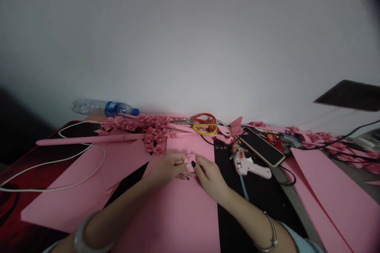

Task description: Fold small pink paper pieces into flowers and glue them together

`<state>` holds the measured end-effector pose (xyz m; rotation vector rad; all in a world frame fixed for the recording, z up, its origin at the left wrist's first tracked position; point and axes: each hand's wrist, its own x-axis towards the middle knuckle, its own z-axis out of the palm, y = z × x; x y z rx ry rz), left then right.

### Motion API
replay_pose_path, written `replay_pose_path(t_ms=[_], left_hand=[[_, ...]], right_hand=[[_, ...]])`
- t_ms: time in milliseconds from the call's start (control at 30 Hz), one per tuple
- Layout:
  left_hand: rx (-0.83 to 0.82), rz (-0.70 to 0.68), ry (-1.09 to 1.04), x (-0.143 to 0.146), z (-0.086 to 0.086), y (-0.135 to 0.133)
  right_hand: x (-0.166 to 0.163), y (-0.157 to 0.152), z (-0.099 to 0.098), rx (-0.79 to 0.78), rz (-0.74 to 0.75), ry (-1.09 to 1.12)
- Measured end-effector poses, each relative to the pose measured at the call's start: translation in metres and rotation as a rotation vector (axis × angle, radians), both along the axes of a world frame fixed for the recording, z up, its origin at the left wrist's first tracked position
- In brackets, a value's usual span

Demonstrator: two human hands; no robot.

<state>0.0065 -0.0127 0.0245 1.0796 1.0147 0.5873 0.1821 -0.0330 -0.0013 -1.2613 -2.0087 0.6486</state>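
Note:
My left hand [168,169] and my right hand [209,176] meet over a large pink paper sheet [178,213]. Between their fingertips they pinch a small folded pink paper piece [190,161]. Both hands are closed on it, thumbs and forefingers pressed to its edges. A bangle circles my left wrist and a thin bracelet my right wrist. Just beyond the hands lies a cluster of small pink paper roses [154,140].
A pink glue gun [251,165] and a phone [263,147] lie to the right. Red and yellow scissors [202,122] and a plastic water bottle [103,107] sit by the wall. A white cable [59,162] loops at left. More pink sheets [329,189] lie right.

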Motion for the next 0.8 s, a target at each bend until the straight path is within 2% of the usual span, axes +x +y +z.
replay_pose_path(t_ms=[300, 500, 667, 800], left_hand=[[-0.002, -0.030, -0.010, 0.0018, -0.0031, 0.0001], [0.073, -0.075, 0.025, 0.0001, -0.0033, 0.0004], [0.095, -0.114, 0.017, -0.0010, -0.0075, 0.0017], [0.114, -0.142, 0.012, -0.0007, -0.0094, 0.0021]], right_hand=[[0.0009, -0.0012, -0.0035, 0.015, 0.002, 0.011], [0.0010, -0.0014, -0.0038, 0.007, -0.011, 0.058], [0.0015, 0.0001, -0.0009, -0.071, -0.023, 0.147], [0.0012, 0.0004, -0.0013, -0.114, -0.014, 0.131]])
